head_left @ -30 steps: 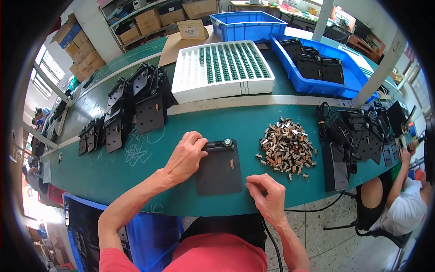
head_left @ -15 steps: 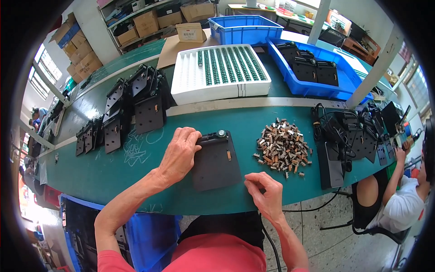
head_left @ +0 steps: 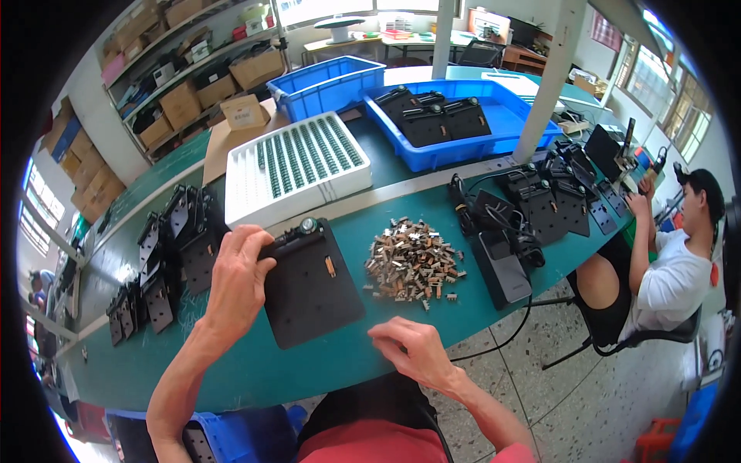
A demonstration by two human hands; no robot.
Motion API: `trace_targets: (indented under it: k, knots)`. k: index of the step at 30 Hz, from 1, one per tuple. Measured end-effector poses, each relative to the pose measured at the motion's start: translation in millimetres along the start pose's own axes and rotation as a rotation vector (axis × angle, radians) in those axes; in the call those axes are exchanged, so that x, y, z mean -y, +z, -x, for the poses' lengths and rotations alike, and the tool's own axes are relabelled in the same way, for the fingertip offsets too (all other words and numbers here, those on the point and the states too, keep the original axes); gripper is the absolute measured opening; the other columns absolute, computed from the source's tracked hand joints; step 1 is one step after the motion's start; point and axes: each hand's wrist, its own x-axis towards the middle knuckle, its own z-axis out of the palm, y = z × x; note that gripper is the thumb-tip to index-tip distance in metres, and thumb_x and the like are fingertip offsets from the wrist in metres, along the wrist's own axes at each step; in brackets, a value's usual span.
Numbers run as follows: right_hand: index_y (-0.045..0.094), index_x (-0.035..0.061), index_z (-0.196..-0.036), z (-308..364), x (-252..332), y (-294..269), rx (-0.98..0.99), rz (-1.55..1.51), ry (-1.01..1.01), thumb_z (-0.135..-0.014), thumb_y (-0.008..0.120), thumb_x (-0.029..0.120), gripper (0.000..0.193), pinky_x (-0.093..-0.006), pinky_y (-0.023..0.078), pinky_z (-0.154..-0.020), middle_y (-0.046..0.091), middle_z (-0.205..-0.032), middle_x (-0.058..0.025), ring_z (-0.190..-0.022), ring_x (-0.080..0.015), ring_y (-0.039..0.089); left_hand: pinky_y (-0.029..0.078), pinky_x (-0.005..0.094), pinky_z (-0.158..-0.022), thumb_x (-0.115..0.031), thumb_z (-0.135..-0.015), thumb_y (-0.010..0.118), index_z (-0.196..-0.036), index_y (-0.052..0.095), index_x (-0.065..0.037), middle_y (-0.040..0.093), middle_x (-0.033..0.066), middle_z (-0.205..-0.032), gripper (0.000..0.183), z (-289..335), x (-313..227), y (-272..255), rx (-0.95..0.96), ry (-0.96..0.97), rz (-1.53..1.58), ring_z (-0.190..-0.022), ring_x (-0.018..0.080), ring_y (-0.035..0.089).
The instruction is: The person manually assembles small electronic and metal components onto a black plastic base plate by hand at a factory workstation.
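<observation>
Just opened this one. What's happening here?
A person at a green workbench has their left hand on the upper left corner of a black plate. Their right hand is apart from it, fingers curled; whether it holds anything is unclear. A pile of small metal parts lies to the plate's right. Beyond sits a white tray partly filled with green parts. A co-worker sits at the right.

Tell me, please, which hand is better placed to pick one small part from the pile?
Probably the right hand: it is just below the pile of small parts in the picture, while the left hand is farther away and occupied at the upper-left corner of the black plate.
</observation>
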Motion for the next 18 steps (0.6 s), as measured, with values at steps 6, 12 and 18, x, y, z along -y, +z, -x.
trace_targets:
  k: [6, 12, 18]
  knots:
    - [0.068, 0.0057, -0.090, 19, -14, -28, -0.067, 0.188, -0.166, -0.077, 0.071, 0.004, 0.014, -0.0338, 0.053, -0.063, 0.068, -0.082, -0.0067, -0.075, -0.0237, 0.065, 0.046, 0.0440, -0.081, 0.002, -0.080, 0.063, -0.102, 0.055, 0.003, 0.056, 0.0167, -0.105, 0.023, -62, -7, 2, -0.044, 0.013, 0.030, -0.097, 0.0385, 0.056]
    - [0.069, 0.0055, -0.089, 21, -32, -39, -0.112, 0.152, -0.191, -0.073, 0.074, 0.002, 0.016, -0.0320, 0.054, -0.064, 0.069, -0.082, -0.0062, -0.074, -0.0226, 0.066, 0.046, 0.0436, -0.081, 0.000, -0.081, 0.063, -0.098, 0.058, 0.004, 0.057, 0.0173, -0.102, 0.018, -132, -13, 26, -0.103, 0.049, -0.015, -0.095, 0.0381, 0.057]
    - [0.068, 0.0070, -0.090, 21, -41, -33, -0.145, 0.070, -0.175, -0.078, 0.072, 0.008, 0.013, -0.0328, 0.053, -0.061, 0.067, -0.082, -0.0048, -0.073, -0.0231, 0.064, 0.045, 0.0442, -0.085, -0.002, -0.081, 0.063, -0.097, 0.060, 0.005, 0.058, 0.0193, -0.101, 0.017, -205, -21, 59, -0.161, 0.121, -0.063, -0.097, 0.0389, 0.057]
